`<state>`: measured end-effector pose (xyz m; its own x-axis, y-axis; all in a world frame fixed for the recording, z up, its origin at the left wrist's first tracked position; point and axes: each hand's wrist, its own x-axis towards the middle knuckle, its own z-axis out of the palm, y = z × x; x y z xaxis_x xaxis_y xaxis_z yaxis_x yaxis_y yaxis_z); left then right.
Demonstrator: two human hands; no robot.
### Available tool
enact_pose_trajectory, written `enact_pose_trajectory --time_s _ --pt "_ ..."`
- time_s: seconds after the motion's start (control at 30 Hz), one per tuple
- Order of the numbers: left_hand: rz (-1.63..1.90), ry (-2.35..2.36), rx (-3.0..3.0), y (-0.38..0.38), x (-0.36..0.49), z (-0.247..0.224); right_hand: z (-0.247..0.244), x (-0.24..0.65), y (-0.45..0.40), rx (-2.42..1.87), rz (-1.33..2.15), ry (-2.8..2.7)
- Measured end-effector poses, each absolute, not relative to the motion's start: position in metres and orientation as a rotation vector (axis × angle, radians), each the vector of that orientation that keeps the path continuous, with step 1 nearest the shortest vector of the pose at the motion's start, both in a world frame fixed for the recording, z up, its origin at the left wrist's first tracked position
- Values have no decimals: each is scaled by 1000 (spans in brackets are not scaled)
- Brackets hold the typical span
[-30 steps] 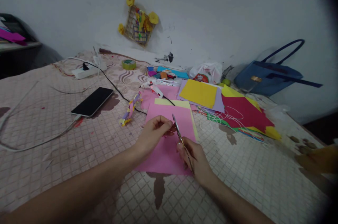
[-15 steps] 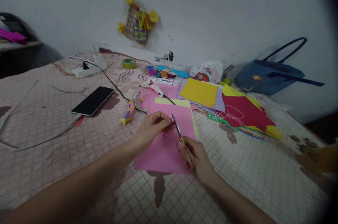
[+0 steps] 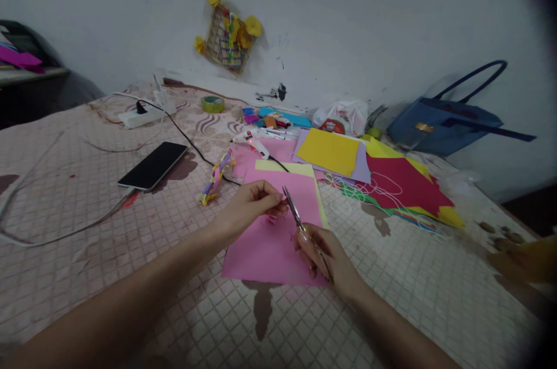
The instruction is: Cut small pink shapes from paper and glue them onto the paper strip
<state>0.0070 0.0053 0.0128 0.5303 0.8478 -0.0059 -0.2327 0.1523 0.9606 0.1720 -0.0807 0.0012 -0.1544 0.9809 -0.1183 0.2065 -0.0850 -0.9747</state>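
My left hand [image 3: 260,201] pinches a small piece of pink paper, mostly hidden by the fingers. In my right hand [image 3: 324,250] is a pair of scissors [image 3: 293,206], its blades pointing up and away beside my left fingertips. Whether the blades touch the piece I cannot tell. Beneath both hands lies a pink sheet [image 3: 261,259], with small pink scraps on it near the left fingers. A pale yellow sheet [image 3: 285,167] shows from under its far edge.
Left of the hands are a phone [image 3: 153,166] on a cable and a braided paper strip [image 3: 215,177]. Beyond lie a glue gun [image 3: 259,147], green tape [image 3: 213,104] and a power strip [image 3: 143,116]. To the right are coloured sheets [image 3: 331,151], white string [image 3: 383,183] and a blue bag [image 3: 444,125].
The scissors and my right hand have shifted and turned slightly, with the handles swung a little to the right. My left hand stays almost in place, still pinching the pink piece.
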Motion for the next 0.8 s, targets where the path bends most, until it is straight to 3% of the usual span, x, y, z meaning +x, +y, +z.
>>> enact_pose_trajectory --time_s 0.8 --pt "774 593 1242 12 2 15 7 177 -80 -1458 1275 -1537"
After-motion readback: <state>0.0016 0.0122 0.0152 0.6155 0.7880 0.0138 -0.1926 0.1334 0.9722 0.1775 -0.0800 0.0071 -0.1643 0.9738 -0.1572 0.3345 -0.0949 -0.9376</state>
